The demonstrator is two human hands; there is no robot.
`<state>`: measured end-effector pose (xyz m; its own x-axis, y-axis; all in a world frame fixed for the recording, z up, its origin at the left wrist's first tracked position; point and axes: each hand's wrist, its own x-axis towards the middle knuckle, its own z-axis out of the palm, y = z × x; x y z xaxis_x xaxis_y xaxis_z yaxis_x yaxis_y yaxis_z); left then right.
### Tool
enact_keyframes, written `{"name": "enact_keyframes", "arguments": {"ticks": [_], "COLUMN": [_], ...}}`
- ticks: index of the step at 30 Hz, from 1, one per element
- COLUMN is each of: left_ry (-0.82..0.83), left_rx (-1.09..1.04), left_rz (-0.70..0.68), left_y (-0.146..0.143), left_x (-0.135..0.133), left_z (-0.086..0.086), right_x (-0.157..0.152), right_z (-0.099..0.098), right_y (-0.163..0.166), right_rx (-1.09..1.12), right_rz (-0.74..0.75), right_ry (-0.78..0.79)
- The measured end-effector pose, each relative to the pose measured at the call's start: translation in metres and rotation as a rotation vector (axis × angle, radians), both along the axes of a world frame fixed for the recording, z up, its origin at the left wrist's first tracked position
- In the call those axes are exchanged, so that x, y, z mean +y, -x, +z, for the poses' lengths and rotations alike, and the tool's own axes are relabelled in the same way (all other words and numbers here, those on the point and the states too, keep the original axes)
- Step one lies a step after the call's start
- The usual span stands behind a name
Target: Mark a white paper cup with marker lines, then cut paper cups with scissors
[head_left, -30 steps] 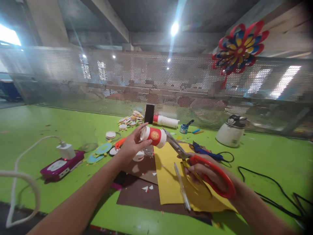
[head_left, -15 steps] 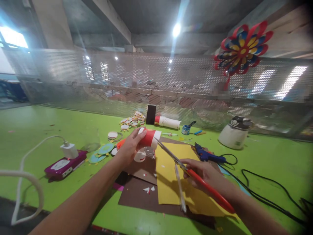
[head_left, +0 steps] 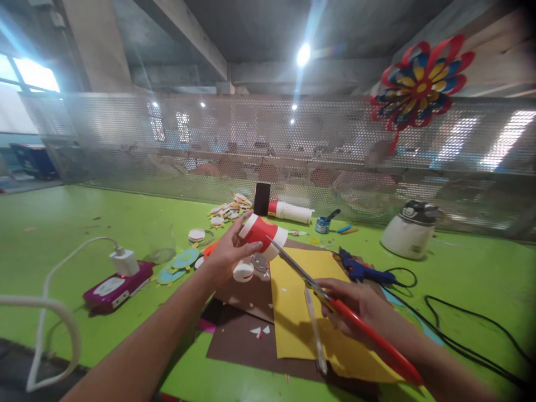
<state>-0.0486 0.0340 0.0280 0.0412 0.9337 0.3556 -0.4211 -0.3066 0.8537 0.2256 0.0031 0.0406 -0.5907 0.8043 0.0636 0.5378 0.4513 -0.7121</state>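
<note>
My left hand (head_left: 226, 254) grips a red and white paper cup (head_left: 262, 234), held on its side above the table. In my right hand (head_left: 355, 304) are red-handled scissors (head_left: 335, 304), blades wide apart. The upper blade tip touches the cup's rim; the lower blade points down over the yellow paper sheet (head_left: 301, 304). Brown paper sheets (head_left: 243, 335) lie under the yellow one. A small white cup piece (head_left: 243, 272) sits just below my left hand.
On the green table (head_left: 84, 223): a purple power strip (head_left: 113, 283) with white charger and cable at left, paper discs (head_left: 178, 259), a blue glue gun (head_left: 362, 271) with black cord, a lying cup stack (head_left: 291, 212), a white pot (head_left: 408, 231). A perforated metal screen (head_left: 272, 145) backs the table.
My left hand turned the cup and raised it slightly. The scissors swung round and stayed wide apart, with the upper blade now at the cup's rim.
</note>
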Motion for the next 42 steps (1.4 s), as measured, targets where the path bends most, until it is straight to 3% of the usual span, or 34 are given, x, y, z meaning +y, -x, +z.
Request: {"name": "enact_keyframes", "arguments": {"ticks": [9,16,26,33,42], "left_ry": [0.035,0.015,0.02,-0.031,-0.035], "left_rx": [-0.039,-0.088,-0.09,-0.08,-0.077], "left_rz": [0.005,-0.058,-0.073,-0.031,-0.127], "left_y": [-0.001,0.002,0.002,0.0,-0.001], "left_x": [0.0,0.001,0.002,0.004,0.001], "left_z": [-0.001,-0.003,-0.005,-0.008,-0.006], "right_x": [-0.001,0.002,0.008,0.001,-0.016], "right_z": [-0.002,-0.003,-0.017,-0.01,-0.013], "right_y": [0.002,-0.001,-0.006,0.001,0.015], "right_rx": [0.019,0.113,0.241,0.061,0.093], "right_rz": [-0.028,-0.042,-0.045,-0.05,-0.104], "right_ry": [0.014,0.154,0.218,0.045,-0.099]}}
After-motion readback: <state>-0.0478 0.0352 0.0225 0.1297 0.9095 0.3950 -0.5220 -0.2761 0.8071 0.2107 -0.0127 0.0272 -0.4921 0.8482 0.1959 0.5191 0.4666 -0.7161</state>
